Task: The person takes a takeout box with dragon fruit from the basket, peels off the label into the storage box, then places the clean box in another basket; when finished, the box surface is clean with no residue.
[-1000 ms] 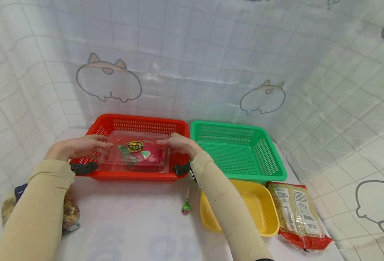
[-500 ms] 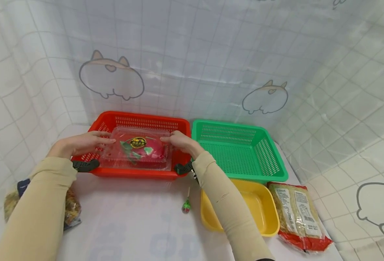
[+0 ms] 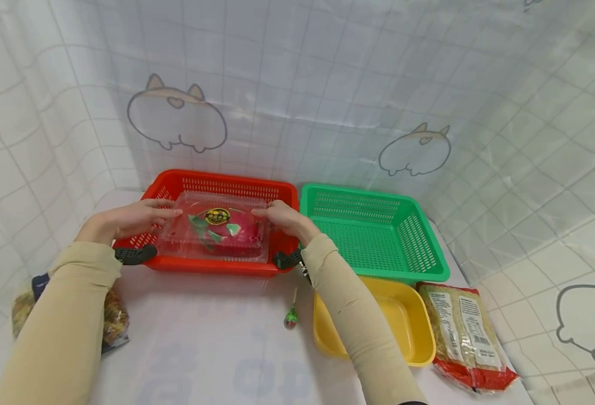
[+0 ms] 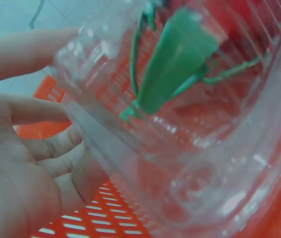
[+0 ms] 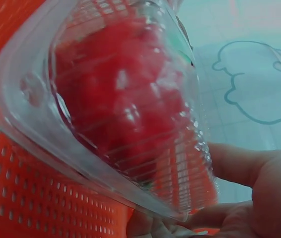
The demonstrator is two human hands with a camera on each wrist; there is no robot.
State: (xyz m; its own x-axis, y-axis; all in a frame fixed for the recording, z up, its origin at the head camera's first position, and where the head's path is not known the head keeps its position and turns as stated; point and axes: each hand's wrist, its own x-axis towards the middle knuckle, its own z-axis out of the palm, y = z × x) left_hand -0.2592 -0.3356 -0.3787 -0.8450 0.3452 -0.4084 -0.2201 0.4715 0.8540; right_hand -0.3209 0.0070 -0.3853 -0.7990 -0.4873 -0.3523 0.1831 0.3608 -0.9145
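Note:
A clear plastic clamshell box [image 3: 188, 239] with a pink and green dragon fruit [image 3: 237, 228] inside is in the red basket [image 3: 216, 267]. A round black and yellow label is stuck on its lid. My left hand [image 3: 138, 218] holds the box by its left end; in the left wrist view a digit [image 4: 31, 49] touches the lid and more fingers lie lower, along the side. At the opposite end my right hand [image 3: 286, 216] grips the box, its thumb [image 5: 235, 161] on the lid and its fingers [image 5: 153, 223] under the rim.
A green basket [image 3: 373, 275] stands right of the red one, with a yellow tub [image 3: 401, 320] in front of it. Beside the tub lies a red-edged food packet [image 3: 467, 332]. A lollipop [image 3: 290, 318] lies on the white table [image 3: 211, 326]. My left sleeve partly covers another packet [image 3: 115, 315].
The whole head view has shifted slightly, so everything appears a little farther right and the baskets a little higher. Both hands stay at the box ends, and the box remains within the red basket.

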